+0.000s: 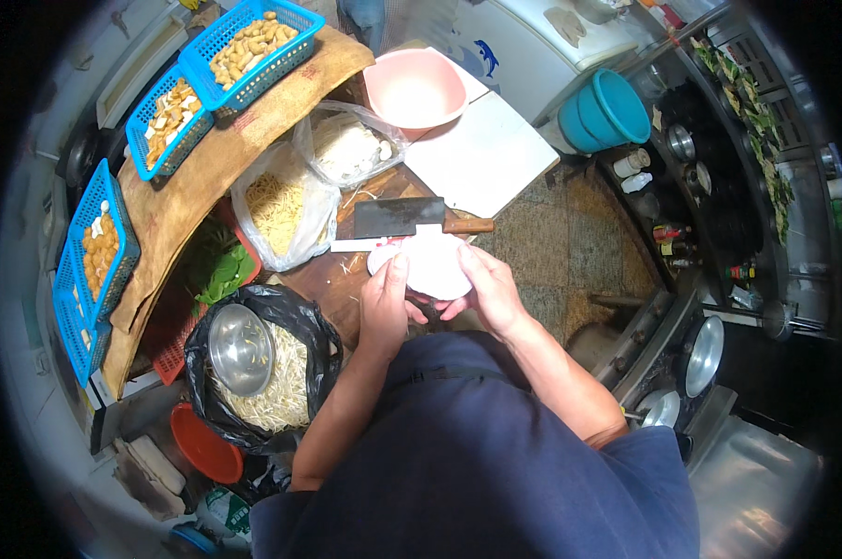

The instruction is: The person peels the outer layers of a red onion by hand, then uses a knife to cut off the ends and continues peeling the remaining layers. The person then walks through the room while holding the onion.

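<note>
Between both hands, in front of my waist, is a rounded, bright white object point(436, 269). Glare hides its detail, so I cannot tell what it is. My left hand point(385, 304) grips its left side, thumb on top. On the right side, my right hand point(492, 288) holds it with the thumb over the edge and fingers beneath. Just beyond lies a cleaver with a dark blade point(398, 217) and a wooden handle point(468, 226), on a wooden chopping board point(331, 281). A narrow white strip point(354, 245) with red marks runs beside the blade.
Clear plastic bags hold yellow strips point(276, 209) and white pieces point(344, 150). A pink basin point(415, 91) stands beyond. At left are a black bag of bean sprouts point(278, 391) with a metal bowl point(241, 349), and blue baskets point(257, 84) of food. A teal bucket point(602, 112) stands right.
</note>
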`<control>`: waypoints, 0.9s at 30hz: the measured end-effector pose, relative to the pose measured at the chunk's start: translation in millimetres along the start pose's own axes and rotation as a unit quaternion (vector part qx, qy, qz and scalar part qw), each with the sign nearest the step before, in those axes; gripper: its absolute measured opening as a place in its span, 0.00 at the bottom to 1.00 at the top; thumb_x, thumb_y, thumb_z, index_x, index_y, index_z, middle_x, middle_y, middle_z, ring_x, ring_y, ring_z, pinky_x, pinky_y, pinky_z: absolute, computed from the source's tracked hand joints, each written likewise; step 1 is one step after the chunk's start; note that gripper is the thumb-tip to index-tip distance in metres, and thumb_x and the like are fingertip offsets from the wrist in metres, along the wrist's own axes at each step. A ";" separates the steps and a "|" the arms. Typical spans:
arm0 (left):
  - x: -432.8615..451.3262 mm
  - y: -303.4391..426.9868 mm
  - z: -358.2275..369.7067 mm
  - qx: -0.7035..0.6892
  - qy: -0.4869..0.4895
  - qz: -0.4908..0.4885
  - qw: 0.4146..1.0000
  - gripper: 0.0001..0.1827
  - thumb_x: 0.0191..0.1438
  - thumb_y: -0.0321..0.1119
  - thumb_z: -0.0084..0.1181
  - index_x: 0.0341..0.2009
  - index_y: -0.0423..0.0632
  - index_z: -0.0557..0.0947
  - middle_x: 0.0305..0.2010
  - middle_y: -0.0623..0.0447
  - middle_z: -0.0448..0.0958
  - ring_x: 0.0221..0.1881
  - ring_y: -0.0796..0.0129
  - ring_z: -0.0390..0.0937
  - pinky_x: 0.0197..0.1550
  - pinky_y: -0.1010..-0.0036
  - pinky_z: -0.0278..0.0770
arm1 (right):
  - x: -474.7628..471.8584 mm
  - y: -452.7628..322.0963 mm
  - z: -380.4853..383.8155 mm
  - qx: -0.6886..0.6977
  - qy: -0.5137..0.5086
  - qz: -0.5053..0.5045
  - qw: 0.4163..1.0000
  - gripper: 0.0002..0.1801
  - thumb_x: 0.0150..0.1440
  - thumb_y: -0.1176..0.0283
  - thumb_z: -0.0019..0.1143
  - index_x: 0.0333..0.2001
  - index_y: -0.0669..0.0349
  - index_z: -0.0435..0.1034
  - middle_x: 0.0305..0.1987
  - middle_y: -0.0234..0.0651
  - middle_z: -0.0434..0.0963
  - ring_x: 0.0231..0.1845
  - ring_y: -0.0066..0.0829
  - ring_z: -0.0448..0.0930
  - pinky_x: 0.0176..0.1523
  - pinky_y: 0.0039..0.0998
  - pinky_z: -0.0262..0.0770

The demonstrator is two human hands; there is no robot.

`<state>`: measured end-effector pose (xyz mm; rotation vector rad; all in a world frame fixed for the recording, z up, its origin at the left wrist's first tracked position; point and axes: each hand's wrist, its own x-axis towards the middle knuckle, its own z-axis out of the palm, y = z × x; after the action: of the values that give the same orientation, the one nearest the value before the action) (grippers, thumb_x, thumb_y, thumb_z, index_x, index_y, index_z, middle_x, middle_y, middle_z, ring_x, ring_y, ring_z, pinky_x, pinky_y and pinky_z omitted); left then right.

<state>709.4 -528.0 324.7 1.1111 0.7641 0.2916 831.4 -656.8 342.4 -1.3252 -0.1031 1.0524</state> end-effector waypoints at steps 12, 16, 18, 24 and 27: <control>-5.7 16.6 3.2 0.104 -0.054 0.102 0.988 0.27 0.76 0.46 0.40 0.51 0.33 0.82 0.34 0.48 0.83 0.27 0.70 0.79 0.28 0.76 0.80 | -4.7 -7.7 -6.2 -0.004 -0.048 -0.005 0.999 0.27 0.73 0.52 0.50 0.55 0.70 0.75 0.32 0.39 0.83 0.22 0.26 0.82 0.20 0.25 0.80; -5.2 19.0 4.9 0.100 -0.073 0.099 0.987 0.27 0.76 0.46 0.40 0.53 0.33 0.81 0.36 0.48 0.82 0.29 0.70 0.80 0.29 0.76 0.81 | -3.0 -8.8 -9.6 0.023 -0.038 0.009 0.999 0.27 0.73 0.53 0.49 0.53 0.71 0.75 0.31 0.39 0.83 0.19 0.25 0.81 0.19 0.24 0.78; -4.7 19.5 5.7 0.116 -0.088 0.103 0.984 0.28 0.77 0.47 0.39 0.55 0.32 0.81 0.40 0.48 0.83 0.31 0.71 0.80 0.29 0.77 0.81 | -2.9 -9.5 -9.1 0.028 -0.023 0.007 0.999 0.27 0.73 0.53 0.49 0.52 0.71 0.75 0.30 0.39 0.82 0.18 0.24 0.80 0.18 0.24 0.77; 1.8 13.1 12.3 0.101 -0.117 0.094 0.984 0.25 0.76 0.42 0.41 0.64 0.34 0.75 0.47 0.47 0.81 0.36 0.69 0.81 0.36 0.76 0.83 | 2.2 -6.4 -13.8 0.044 0.034 0.000 0.998 0.26 0.74 0.52 0.48 0.47 0.69 0.75 0.28 0.40 0.82 0.17 0.23 0.78 0.18 0.23 0.76; 1.1 -6.1 28.3 0.031 -0.102 0.089 0.990 0.24 0.75 0.37 0.45 0.69 0.36 0.70 0.51 0.48 0.79 0.45 0.70 0.81 0.41 0.76 0.83 | 7.4 -8.1 -12.3 0.076 0.092 -0.033 0.992 0.26 0.74 0.52 0.46 0.47 0.69 0.74 0.29 0.40 0.82 0.17 0.23 0.79 0.19 0.22 0.76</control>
<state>728.6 -549.7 325.3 1.2501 0.4968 0.3014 847.6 -659.9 341.7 -1.2664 0.0702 0.8607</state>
